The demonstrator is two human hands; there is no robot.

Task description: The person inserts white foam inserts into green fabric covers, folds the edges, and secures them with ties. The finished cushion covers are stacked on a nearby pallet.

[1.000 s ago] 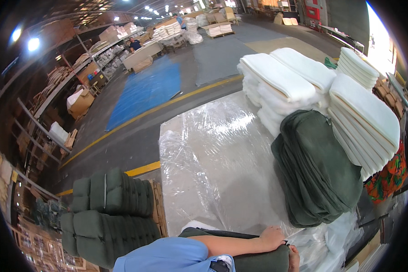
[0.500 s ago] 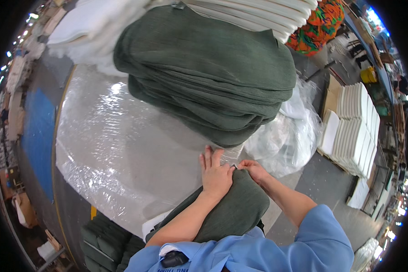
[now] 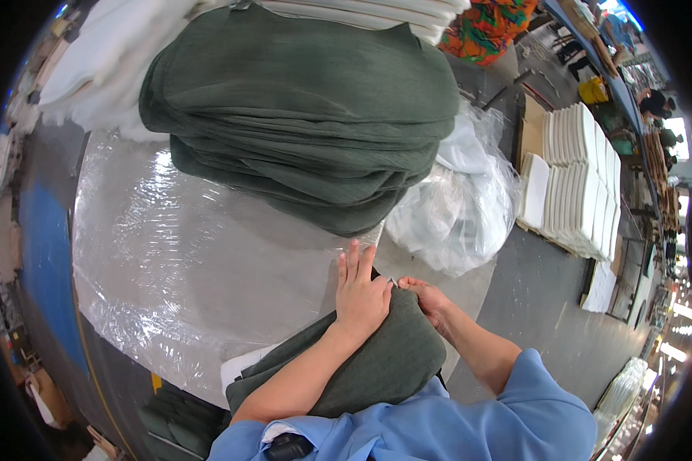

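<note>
A dark green cushion cover (image 3: pixel 396 357) lies over the table's near edge against my body, with a strip of white cushion (image 3: pixel 238 367) beside it on the left. My left hand (image 3: pixel 361 298) rests at the cover's far corner. Its thumb side pinches the cloth while the other fingers stretch forward. Close by on the right, my right hand (image 3: pixel 427 298) has its fingertips closed on the same corner. A small pale piece shows between the hands; I cannot make out whether it is a zipper end or a tag. A stack of dark green covers (image 3: pixel 300 92) stands just beyond.
Clear plastic film covers the table (image 3: pixel 231 253). Right of the stack sits a bundle of clear plastic bags (image 3: pixel 457 207). White cushions (image 3: pixel 577 184) are stacked farther right, and more white pieces (image 3: pixel 361 11) lie behind. Dark green items (image 3: pixel 181 419) hang low on the left.
The view has shifted, so the stack and table appear farther left. Both hands stay at the cover's corner, and the right fingertips are slightly nearer the left hand.
</note>
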